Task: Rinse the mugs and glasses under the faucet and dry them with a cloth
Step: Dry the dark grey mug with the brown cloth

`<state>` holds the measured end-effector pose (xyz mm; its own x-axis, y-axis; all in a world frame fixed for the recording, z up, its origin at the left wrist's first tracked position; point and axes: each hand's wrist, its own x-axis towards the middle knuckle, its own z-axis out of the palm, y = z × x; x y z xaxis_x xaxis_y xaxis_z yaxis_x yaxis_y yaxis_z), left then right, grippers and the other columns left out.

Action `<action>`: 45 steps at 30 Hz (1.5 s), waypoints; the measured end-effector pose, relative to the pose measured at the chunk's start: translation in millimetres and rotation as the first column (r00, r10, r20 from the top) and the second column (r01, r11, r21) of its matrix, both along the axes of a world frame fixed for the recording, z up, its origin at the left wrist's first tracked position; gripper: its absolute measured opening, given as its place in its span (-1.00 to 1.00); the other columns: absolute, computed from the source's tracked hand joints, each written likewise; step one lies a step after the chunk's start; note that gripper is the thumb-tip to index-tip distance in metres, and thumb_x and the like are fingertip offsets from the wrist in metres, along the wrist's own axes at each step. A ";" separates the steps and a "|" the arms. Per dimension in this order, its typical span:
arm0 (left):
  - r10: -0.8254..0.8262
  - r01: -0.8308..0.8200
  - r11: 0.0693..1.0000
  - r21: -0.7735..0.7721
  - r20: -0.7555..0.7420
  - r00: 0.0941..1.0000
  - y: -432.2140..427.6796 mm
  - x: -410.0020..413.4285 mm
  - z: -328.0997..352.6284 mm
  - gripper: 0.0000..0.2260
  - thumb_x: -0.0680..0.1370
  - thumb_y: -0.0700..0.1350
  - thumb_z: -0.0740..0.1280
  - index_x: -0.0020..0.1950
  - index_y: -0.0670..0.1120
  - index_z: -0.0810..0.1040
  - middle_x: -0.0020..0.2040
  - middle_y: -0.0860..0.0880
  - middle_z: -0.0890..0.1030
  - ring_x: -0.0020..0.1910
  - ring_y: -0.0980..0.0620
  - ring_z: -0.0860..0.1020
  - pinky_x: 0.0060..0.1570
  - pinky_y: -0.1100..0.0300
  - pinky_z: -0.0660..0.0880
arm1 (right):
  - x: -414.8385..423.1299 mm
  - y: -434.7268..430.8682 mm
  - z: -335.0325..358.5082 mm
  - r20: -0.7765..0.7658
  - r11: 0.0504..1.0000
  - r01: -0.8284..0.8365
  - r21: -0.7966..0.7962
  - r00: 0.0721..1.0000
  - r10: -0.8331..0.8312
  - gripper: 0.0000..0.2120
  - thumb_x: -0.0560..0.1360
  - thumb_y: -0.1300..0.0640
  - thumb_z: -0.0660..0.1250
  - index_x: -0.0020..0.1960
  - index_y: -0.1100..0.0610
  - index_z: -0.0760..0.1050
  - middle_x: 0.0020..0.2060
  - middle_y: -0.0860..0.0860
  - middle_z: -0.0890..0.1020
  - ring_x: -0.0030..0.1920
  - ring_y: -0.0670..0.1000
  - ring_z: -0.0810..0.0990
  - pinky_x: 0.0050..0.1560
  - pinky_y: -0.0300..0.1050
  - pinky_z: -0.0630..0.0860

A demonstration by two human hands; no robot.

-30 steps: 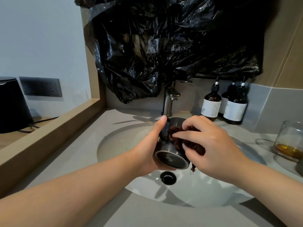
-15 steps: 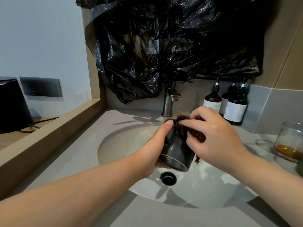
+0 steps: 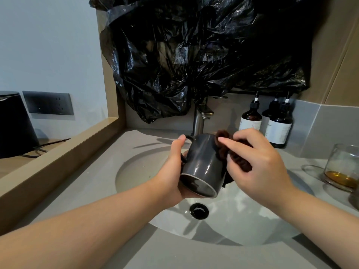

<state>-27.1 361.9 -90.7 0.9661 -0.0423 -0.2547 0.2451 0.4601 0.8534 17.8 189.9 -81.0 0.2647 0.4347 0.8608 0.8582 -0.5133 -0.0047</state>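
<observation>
Left hand (image 3: 172, 171) grips the dark grey glazed ceramic mug (image 3: 202, 162) from the handle side, thumb up by the handle; the fingers underneath are hidden. The mug is tipped w/ its mouth toward the camera and down. It's held in the air over the pale oval sink basin (image 3: 136, 162), in front of the brushed-metal faucet (image 3: 199, 121). No water stream visible.

Right hand (image 3: 258, 162) pinches a bunched dark brown cloth (image 3: 222, 153) and presses it on the mug's outer wall, far side. Looks like the drying step for this mug.

Risks from here:
- The glaze is shiny, prob. slick if wet. The mug hangs in one hand only, so a hard rub from the right could push it out of the left palm. A drop onto the hard basin means a chip or crack.
- The cloth's lower end hangs below the mug toward the basin. If it dips in, it picks up water and dries worse.
- The clear glass tumbler w/ amber liquid (image 3: 343, 167) sits on the grey counter (image 3: 97, 191), near the right forearm. A wide elbow swing could knock it and spill the liquid.
</observation>
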 end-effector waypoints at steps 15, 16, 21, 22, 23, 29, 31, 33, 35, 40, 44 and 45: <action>0.014 -0.023 0.996 -0.082 -0.103 0.995 0.4 -5.1 9.5 -0.35 0.42 0.40 0.19 0.03 -0.19 0.58 -0.14 -0.26 0.69 -0.14 -0.21 0.64 -0.11 -0.13 0.53 | 0.0 -3.6 11.3 -0.455 0.986 -0.059 0.153 0.882 0.124 -0.75 0.52 0.23 0.28 0.13 0.00 0.58 -0.01 -0.10 0.53 0.02 -0.24 0.50 0.05 -0.49 0.33; 0.029 -0.037 0.997 -0.071 -0.110 0.993 1.3 -5.2 9.4 -0.36 0.42 0.39 0.20 0.01 -0.20 0.58 -0.18 -0.25 0.69 -0.14 -0.21 0.63 -0.11 -0.13 0.52 | -0.5 -5.2 15.2 -0.602 0.983 -0.097 0.159 0.779 0.174 -0.76 0.53 0.21 0.28 0.08 -0.09 0.57 -0.01 -0.12 0.56 0.02 -0.26 0.52 0.05 -0.45 0.35; -0.005 0.008 1.000 0.018 -0.129 0.992 4.9 -5.0 6.9 -0.34 0.38 0.40 0.22 -0.03 -0.20 0.61 -0.18 -0.26 0.68 -0.16 -0.21 0.64 -0.05 -0.13 0.52 | -0.7 -17.7 30.5 -0.877 0.973 -0.196 0.119 0.439 0.196 -0.87 0.41 0.10 0.44 -0.07 -0.08 0.63 -0.18 -0.06 0.70 -0.13 -0.08 0.68 -0.09 -0.17 0.56; -0.018 0.022 0.999 0.029 -0.131 0.991 4.6 -5.3 6.6 -0.34 0.38 0.41 0.22 -0.04 -0.20 0.61 -0.18 -0.26 0.68 -0.18 -0.20 0.65 -0.05 -0.12 0.52 | -1.8 -19.1 32.3 -0.891 0.974 -0.204 0.100 0.418 0.179 -0.88 0.40 0.12 0.46 -0.09 -0.04 0.63 -0.23 -0.06 0.70 -0.18 -0.08 0.68 -0.18 -0.22 0.56; -0.030 0.036 0.998 0.043 -0.134 0.990 4.8 -4.9 5.8 -0.34 0.37 0.41 0.21 -0.05 -0.20 0.62 -0.18 -0.26 0.68 -0.21 -0.19 0.66 -0.06 -0.10 0.53 | -2.8 -19.8 33.4 -0.898 0.973 -0.215 0.085 0.407 0.169 -0.91 0.39 0.15 0.46 -0.12 0.00 0.64 -0.27 -0.04 0.69 -0.23 -0.07 0.68 -0.25 -0.25 0.54; -0.095 0.113 0.983 0.143 -0.124 0.988 8.9 0.9 0.2 -0.31 0.39 0.42 0.19 0.05 -0.18 0.61 -0.07 -0.25 0.68 -0.14 -0.18 0.66 -0.06 -0.04 0.56 | -3.8 -16.6 31.9 -0.893 0.978 -0.183 0.105 0.416 0.173 -0.96 0.36 0.26 0.47 -0.20 0.17 0.65 -0.26 0.13 0.67 -0.20 0.08 0.67 -0.06 0.00 0.60; -0.059 0.077 0.962 0.263 -0.075 0.995 7.8 3.2 -2.1 -0.43 0.45 0.36 0.20 0.04 -0.12 0.60 -0.13 -0.17 0.70 -0.18 -0.12 0.67 -0.13 0.03 0.59 | -4.1 -13.5 32.3 -0.905 0.982 -0.146 0.117 0.392 0.166 -0.95 0.35 0.28 0.49 -0.20 0.22 0.64 -0.25 0.18 0.67 -0.19 0.12 0.67 -0.03 0.05 0.59; -0.003 0.010 0.922 0.387 -0.018 1.000 5.8 5.3 -5.1 -0.58 0.49 0.27 0.25 0.03 -0.05 0.59 -0.16 -0.10 0.71 -0.19 -0.06 0.67 -0.19 0.09 0.60 | -5.2 -10.1 33.1 -0.910 0.986 -0.143 0.086 0.392 0.136 -0.90 0.35 0.27 0.49 -0.31 0.16 0.61 -0.38 0.09 0.64 -0.29 0.04 0.63 -0.13 -0.03 0.55; 0.066 -0.065 0.891 0.449 0.014 0.998 5.0 8.5 -8.5 -0.67 0.51 0.22 0.29 0.07 0.00 0.60 -0.09 -0.09 0.70 -0.14 -0.05 0.67 -0.20 0.11 0.59 | -6.2 -6.8 33.4 -0.911 0.991 -0.128 0.039 0.403 0.088 -0.77 0.34 0.24 0.50 -0.43 0.06 0.56 -0.48 -0.03 0.58 -0.38 -0.05 0.58 -0.22 -0.12 0.49; 0.183 -0.265 0.810 0.523 0.205 0.962 0.3 12.3 -9.4 -0.63 0.52 0.23 0.28 0.29 0.16 0.43 0.07 0.04 0.60 -0.02 0.05 0.62 0.02 0.11 0.56 | -7.1 -1.9 36.8 -0.912 0.995 -0.096 -0.011 0.410 0.030 -0.70 0.35 0.21 0.50 -0.50 0.03 0.53 -0.54 -0.08 0.54 -0.41 -0.06 0.55 -0.28 -0.19 0.46; 0.116 -0.368 0.622 0.691 0.383 0.916 -0.9 12.6 -10.7 -0.70 0.55 0.16 0.25 0.28 0.22 0.45 0.25 0.09 0.47 0.17 0.10 0.50 0.22 0.12 0.44 | -2.9 -4.1 38.5 -0.928 0.999 -0.041 -0.002 0.374 0.013 -0.85 0.33 0.23 0.51 -0.36 0.19 0.57 -0.46 0.04 0.60 -0.38 0.00 0.59 -0.23 -0.14 0.52; 0.081 -0.397 0.557 0.730 0.428 0.900 -1.2 10.7 -10.3 -0.74 0.56 0.13 0.25 0.25 0.21 0.49 0.24 0.13 0.44 0.20 0.14 0.44 0.24 0.17 0.38 | -1.2 -4.9 38.4 -0.927 1.000 -0.013 -0.008 0.375 -0.002 -0.87 0.32 0.22 0.52 -0.29 0.24 0.60 -0.41 0.09 0.63 -0.33 0.04 0.61 -0.17 -0.08 0.54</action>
<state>-16.4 360.7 -101.0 0.9321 0.2650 0.2468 -0.1151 -0.4294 0.8958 16.6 185.0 -42.6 0.8913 0.4473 0.0745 0.3248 -0.5151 -0.7932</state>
